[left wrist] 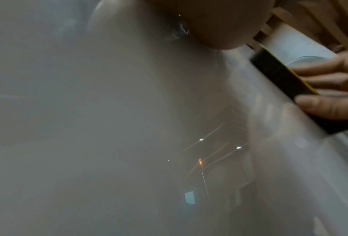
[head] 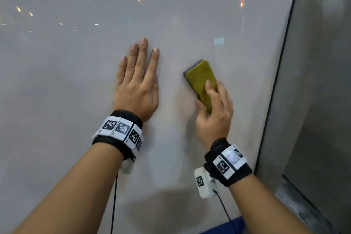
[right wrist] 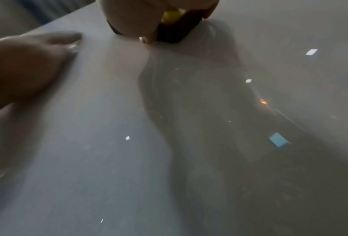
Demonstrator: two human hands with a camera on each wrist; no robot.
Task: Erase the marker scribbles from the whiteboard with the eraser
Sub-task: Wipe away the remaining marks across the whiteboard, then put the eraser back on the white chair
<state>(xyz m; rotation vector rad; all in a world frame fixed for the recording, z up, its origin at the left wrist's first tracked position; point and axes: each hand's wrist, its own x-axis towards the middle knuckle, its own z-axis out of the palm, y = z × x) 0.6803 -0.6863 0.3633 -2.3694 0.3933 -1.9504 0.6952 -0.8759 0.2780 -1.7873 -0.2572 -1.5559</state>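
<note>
**Eraser on board, right hand gripping; left hand flat**

Right hand [head: 213,114]: fingers [head: 209,89] curled round the eraser [head: 201,80], thumb on its near long edge, other fingers over the yellow-green back. Eraser's dark grey face is against the whiteboard [head: 76,81], tilted, its free end sticking out past the fingertips, up and to the left. Left wrist view confirms: dark edge of the eraser [left wrist: 286,83] sits on the board surface, fingers [left wrist: 327,108] wrapped over it from the far side. Right wrist view is close and blurred; a bit of yellow and the dark base of the eraser [right wrist: 177,30] show under the hand.

Left hand [head: 137,89]: fingers [head: 140,59] straight, close together, palm flat on the whiteboard. Holding nothing. Sits beside the eraser, apart from it, with a gap of bare board between index finger and eraser.

Board surface around both sets of fingers looks pale grey with light reflections; no marker strokes that I can make out near the eraser. Faint smudging only, cannot tell if residue or shadow.

Board's dark edge [head: 275,91] runs just beyond the right hand. Both wrists carry black bands with square printed tags [head: 121,129].
</note>
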